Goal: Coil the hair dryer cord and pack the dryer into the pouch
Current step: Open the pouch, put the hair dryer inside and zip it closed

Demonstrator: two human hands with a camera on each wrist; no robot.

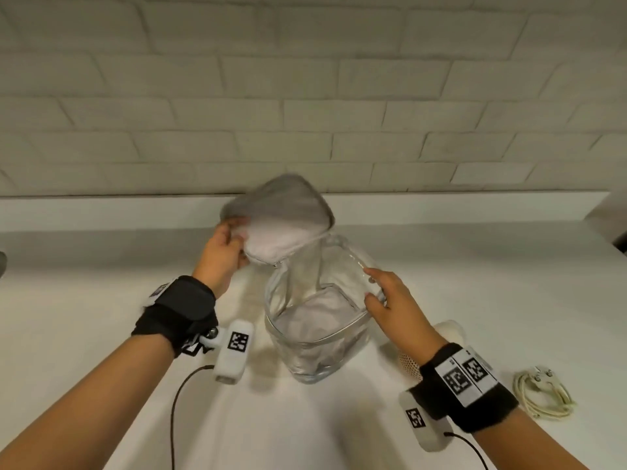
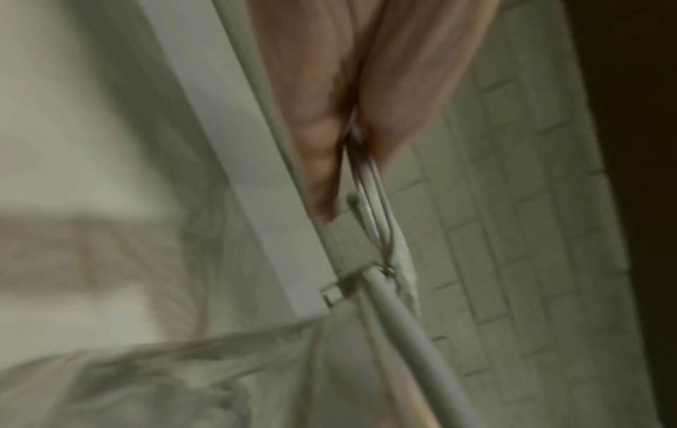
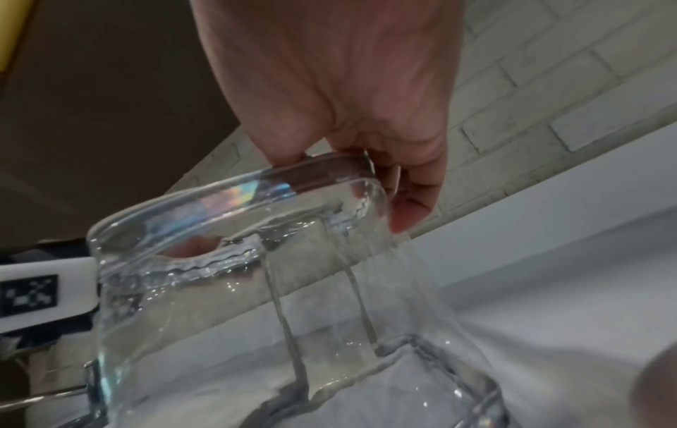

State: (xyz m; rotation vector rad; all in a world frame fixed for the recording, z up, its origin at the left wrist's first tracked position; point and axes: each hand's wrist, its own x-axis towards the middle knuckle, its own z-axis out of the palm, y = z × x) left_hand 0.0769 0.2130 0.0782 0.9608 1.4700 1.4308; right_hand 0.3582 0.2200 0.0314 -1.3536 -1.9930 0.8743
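Observation:
A clear plastic pouch (image 1: 315, 337) stands upright on the white counter, its mouth open and its grey lid flap (image 1: 281, 212) folded up and back. My left hand (image 1: 229, 247) pinches the flap's edge; in the blurred left wrist view the fingers (image 2: 322, 162) pinch that edge by the zipper (image 2: 373, 226). My right hand (image 1: 375, 291) grips the pouch's right rim, thumb and fingers curled over the clear edge (image 3: 278, 185). The cream hair dryer (image 1: 448, 329) lies behind my right forearm, mostly hidden. Its cord (image 1: 543, 396) lies coiled to the right with the plug on top.
A white brick wall (image 1: 305, 96) and a low ledge (image 1: 475, 208) run behind the counter (image 1: 101, 283). A dark object (image 1: 622, 242) shows at the far right edge. Black camera cables (image 1: 174, 418) trail from both wrists toward me.

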